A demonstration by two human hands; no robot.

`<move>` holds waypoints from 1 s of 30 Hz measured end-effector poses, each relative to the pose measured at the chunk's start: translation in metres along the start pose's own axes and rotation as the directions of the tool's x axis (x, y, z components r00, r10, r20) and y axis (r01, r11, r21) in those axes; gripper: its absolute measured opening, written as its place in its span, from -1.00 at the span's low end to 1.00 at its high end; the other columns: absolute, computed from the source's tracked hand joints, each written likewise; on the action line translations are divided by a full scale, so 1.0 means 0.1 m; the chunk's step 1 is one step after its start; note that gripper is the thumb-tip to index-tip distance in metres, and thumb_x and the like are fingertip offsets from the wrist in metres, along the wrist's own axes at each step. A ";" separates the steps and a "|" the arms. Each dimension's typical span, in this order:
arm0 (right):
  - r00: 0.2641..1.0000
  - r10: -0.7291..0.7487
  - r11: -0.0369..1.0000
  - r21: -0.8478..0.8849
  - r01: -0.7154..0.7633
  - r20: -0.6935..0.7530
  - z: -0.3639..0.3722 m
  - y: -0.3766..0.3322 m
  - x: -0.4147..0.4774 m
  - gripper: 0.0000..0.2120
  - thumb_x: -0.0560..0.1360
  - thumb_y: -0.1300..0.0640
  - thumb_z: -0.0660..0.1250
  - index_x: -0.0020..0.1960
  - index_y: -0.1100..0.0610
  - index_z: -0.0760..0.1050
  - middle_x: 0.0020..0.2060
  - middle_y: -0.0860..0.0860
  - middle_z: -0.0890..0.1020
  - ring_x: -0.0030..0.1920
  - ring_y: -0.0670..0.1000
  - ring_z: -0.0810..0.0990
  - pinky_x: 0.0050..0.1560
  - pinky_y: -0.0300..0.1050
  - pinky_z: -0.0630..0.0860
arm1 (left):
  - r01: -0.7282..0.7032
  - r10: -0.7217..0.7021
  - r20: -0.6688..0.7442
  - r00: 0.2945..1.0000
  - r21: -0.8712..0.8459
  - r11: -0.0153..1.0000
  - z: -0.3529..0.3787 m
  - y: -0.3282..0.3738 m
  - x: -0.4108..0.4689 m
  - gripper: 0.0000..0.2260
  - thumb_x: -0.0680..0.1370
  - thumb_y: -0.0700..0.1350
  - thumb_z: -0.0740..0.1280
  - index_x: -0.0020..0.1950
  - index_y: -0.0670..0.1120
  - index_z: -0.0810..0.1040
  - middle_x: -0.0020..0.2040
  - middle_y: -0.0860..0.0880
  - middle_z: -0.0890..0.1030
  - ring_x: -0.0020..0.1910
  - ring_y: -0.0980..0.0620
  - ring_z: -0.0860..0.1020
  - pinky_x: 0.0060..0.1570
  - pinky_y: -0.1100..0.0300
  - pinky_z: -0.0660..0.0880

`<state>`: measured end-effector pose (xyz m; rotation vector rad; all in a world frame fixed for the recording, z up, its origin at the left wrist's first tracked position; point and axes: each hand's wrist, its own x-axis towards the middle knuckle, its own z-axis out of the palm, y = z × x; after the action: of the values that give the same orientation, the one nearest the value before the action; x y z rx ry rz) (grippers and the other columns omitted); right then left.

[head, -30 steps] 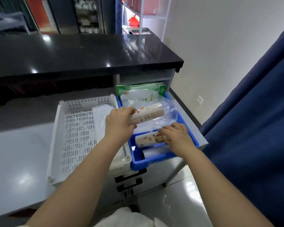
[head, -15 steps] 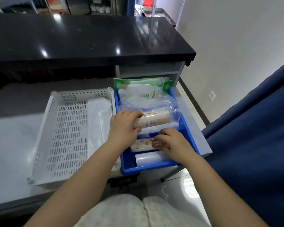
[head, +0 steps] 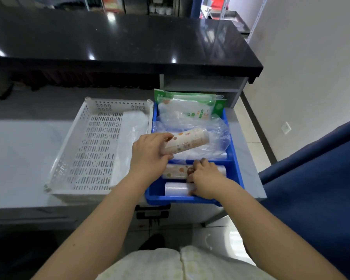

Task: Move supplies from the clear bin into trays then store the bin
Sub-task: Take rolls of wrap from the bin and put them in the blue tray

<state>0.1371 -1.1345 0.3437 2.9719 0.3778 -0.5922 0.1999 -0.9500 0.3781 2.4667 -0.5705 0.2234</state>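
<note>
The perforated tray (head: 93, 150) sits on the counter (head: 18, 150), touching the bin tray (head: 235, 170) at its right. Inside the bin tray, packets (head: 190, 110) fill the far end, loose bags (head: 214, 138) the middle, and two rolls (head: 175, 171) lie at the near edge.

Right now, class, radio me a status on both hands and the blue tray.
Left hand gripping printed roll above blue tray. Right hand pressing second printed roll into front compartment. Plain white roll alongside. Nothing blocking.

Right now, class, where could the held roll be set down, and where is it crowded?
Free: the white perforated tray's slotted floor, between its left wall and the clear plastic sheet; also grey counter left of it. Crowded: the blue bin, full of rolls and bags.
</note>
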 end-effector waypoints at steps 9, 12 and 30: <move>0.996 0.026 0.969 0.245 -0.004 -0.086 -0.02 -0.04 -0.18 -0.57 0.45 0.02 0.34 0.27 0.03 0.30 0.18 0.07 0.42 0.10 0.08 0.41 0.16 0.06 0.46 | 0.058 -0.055 -0.052 0.997 0.057 0.997 -0.09 -0.08 -0.03 -0.50 0.35 -0.06 0.53 0.25 0.07 0.50 0.14 0.05 0.59 0.10 -0.05 0.47 0.08 0.00 0.40; 0.993 0.099 0.886 0.460 -0.056 -0.070 -0.11 -0.12 -0.30 -0.56 0.46 -0.02 0.32 0.25 -0.11 0.21 0.13 0.01 0.47 0.00 0.02 0.48 0.02 0.09 0.54 | 0.056 -0.052 -0.055 0.997 0.078 0.995 -0.12 -0.13 -0.05 -0.50 0.34 -0.07 0.53 0.25 0.06 0.51 0.14 0.04 0.60 0.09 -0.07 0.48 0.08 -0.01 0.40; 0.765 0.404 0.860 0.493 -0.130 -0.502 -0.45 0.57 -0.49 -0.53 0.46 0.09 0.41 0.30 0.01 0.31 0.20 0.04 0.44 0.15 0.04 0.34 0.22 0.03 0.32 | -0.195 0.122 0.461 0.879 0.115 0.974 0.47 0.39 -0.38 -0.51 0.42 0.08 0.43 0.33 0.16 0.43 0.21 0.05 0.52 0.20 -0.04 0.42 0.22 -0.03 0.38</move>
<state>0.1244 -1.1949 0.4059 3.4859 -0.2083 0.3716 0.1495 -0.9929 0.3495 2.6384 -0.9887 -0.2658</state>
